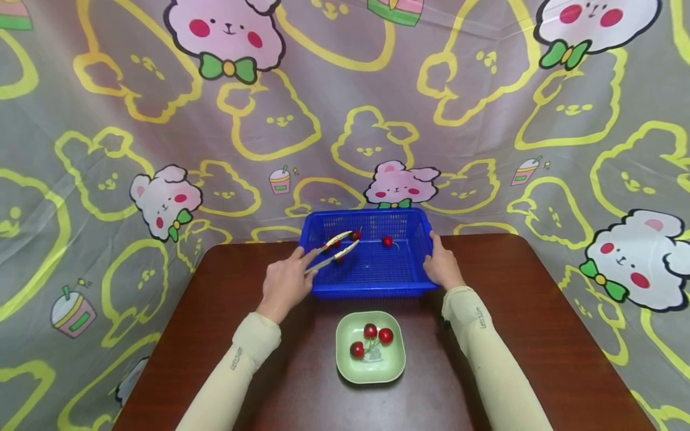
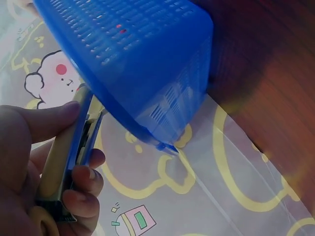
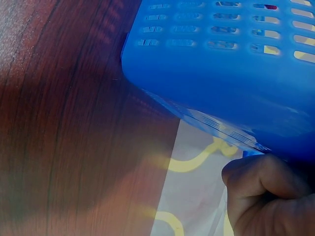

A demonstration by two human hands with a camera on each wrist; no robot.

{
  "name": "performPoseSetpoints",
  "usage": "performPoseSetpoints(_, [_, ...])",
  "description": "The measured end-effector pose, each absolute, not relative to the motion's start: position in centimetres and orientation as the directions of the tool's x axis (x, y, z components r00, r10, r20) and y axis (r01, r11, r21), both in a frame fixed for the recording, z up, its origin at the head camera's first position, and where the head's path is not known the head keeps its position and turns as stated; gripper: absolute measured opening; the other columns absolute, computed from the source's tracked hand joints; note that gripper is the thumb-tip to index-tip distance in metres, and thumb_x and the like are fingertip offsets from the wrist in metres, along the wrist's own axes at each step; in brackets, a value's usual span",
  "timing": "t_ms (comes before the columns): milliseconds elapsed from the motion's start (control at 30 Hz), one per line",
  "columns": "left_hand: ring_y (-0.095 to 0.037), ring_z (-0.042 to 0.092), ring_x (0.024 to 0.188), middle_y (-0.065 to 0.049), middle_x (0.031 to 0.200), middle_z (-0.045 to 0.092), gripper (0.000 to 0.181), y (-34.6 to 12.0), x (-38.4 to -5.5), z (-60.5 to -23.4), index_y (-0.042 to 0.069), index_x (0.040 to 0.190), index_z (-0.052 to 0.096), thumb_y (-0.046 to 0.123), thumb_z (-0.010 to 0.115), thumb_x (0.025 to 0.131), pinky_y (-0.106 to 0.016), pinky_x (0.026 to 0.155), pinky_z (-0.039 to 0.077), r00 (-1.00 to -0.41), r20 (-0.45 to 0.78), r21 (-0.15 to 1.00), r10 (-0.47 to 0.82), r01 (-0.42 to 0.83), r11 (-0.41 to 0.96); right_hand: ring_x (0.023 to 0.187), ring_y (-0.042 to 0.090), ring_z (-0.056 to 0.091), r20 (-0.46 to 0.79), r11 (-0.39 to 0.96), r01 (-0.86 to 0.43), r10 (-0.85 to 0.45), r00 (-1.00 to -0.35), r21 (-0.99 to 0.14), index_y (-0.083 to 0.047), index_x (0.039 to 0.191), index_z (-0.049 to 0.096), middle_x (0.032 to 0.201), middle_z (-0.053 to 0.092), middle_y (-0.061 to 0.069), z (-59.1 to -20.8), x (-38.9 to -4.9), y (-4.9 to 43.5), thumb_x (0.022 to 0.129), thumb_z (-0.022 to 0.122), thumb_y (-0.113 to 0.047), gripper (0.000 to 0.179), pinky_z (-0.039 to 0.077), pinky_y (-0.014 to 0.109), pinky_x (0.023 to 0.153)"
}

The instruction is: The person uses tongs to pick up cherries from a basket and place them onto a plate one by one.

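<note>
In the head view my left hand (image 1: 286,284) grips a pair of tongs (image 1: 327,260) at the left edge of a blue plastic basket (image 1: 372,292). The tongs' two arms stand apart and reach over the basket's inside. A dark red cherry (image 1: 356,236) overlaps the upper tip in this view, and other cherries lie partly hidden behind the arms. Another cherry (image 1: 387,241) with a stem sits alone near the basket's back. My right hand (image 1: 444,267) holds the basket's right rim; in the right wrist view its curled fingers (image 3: 263,174) are right at that rim.
A light green square bowl (image 1: 398,363) stands in front of the basket, with three red cherries (image 1: 358,349) in it. Both rest on a dark brown wooden table (image 1: 215,335). A patterned cloth (image 1: 323,108) hangs behind the table and along its sides.
</note>
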State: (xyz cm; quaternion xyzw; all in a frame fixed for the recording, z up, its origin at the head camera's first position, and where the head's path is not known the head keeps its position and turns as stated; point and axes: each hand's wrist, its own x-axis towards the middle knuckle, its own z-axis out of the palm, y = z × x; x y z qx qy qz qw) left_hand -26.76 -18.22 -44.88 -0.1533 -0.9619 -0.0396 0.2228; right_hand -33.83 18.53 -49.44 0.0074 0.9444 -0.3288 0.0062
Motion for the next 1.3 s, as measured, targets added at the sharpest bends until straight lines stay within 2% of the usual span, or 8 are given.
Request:
performPoseSetpoints(167, [-0.019,0.042,0.048,-0.003,0.093,0.058,0.045,-18.5,-26.2,-44.4,0.024,0.135,0.071,0.031,0.079,0.091,-0.036,0.045,0.038,-0.852,0.454,0.053,0.260,0.317,0.947,0.087,0.038,0.060,-0.014,0.783,0.012,0.004,-1.000,-0.622,-0.010,0.166,0.010,0.124,0.061,0.039,-49.4,-33.8,18.5,0.105,0.043,-0.010,0.070,0.049,0.054,0.083])
performPoseSetpoints(400, [-0.016,0.037,0.047,-0.002,0.090,0.054,0.046,-18.8,-25.5,-44.2,0.025,0.138,0.069,0.037,0.075,0.094,-0.032,0.045,0.032,-0.861,0.446,0.080,0.242,0.308,0.948,0.102,0.045,0.063,-0.003,0.787,0.009,0.010,-1.000,-0.617,-0.010,0.166,0.012,0.134,0.056,0.041,-49.5,-33.8,18.4,0.104,0.044,-0.010,0.069,0.049,0.060,0.094])
performPoseSetpoints(700, [-0.013,0.032,0.047,0.000,0.084,0.046,0.047,-19.1,-23.7,-43.6,0.025,0.138,0.069,0.035,0.078,0.093,-0.030,0.044,0.027,-0.858,0.462,0.132,0.223,0.315,0.940,0.102,0.044,0.062,-0.014,0.784,0.014,0.007,-1.000,-0.621,-0.010,0.166,0.011,0.132,0.058,0.040,-49.5,-33.8,18.4,0.105,0.044,-0.011,0.070,0.049,0.059,0.094])
performPoseSetpoints(967, [-0.011,0.029,0.047,0.002,0.082,0.045,0.047,-19.6,-22.1,-44.0,0.023,0.135,0.071,0.033,0.082,0.090,-0.028,0.044,0.026,-0.830,0.505,0.163,0.238,0.362,0.918,0.086,0.038,0.059,-0.002,0.787,0.006,0.006,-1.000,-0.617,-0.009,0.166,0.012,0.117,0.063,0.039,-49.6,-33.8,18.6,0.104,0.045,-0.009,0.070,0.049,0.055,0.085])
performPoseSetpoints(1167, [-0.007,0.030,0.048,0.004,0.080,0.044,0.047,-20.0,-20.7,-44.1,0.023,0.135,0.071,0.032,0.082,0.090,-0.026,0.044,0.027,-0.841,0.489,0.200,0.230,0.365,0.909,0.098,0.043,0.063,-0.003,0.790,0.009,0.009,-1.000,-0.613,-0.009,0.166,0.013,0.131,0.058,0.041,-49.5,-33.7,18.6,0.104,0.045,-0.010,0.069,0.049,0.060,0.093])
performPoseSetpoints(1300, [-0.006,0.029,0.048,0.004,0.080,0.044,0.048,-20.3,-19.6,-44.1,0.024,0.135,0.071,0.033,0.082,0.089,-0.025,0.044,0.026,-0.846,0.483,0.218,0.224,0.364,0.906,0.099,0.045,0.064,-0.005,0.792,0.013,0.012,-1.000,-0.611,-0.009,0.166,0.012,0.131,0.058,0.041,-49.4,-33.8,18.6,0.105,0.044,-0.011,0.069,0.049,0.060,0.093])
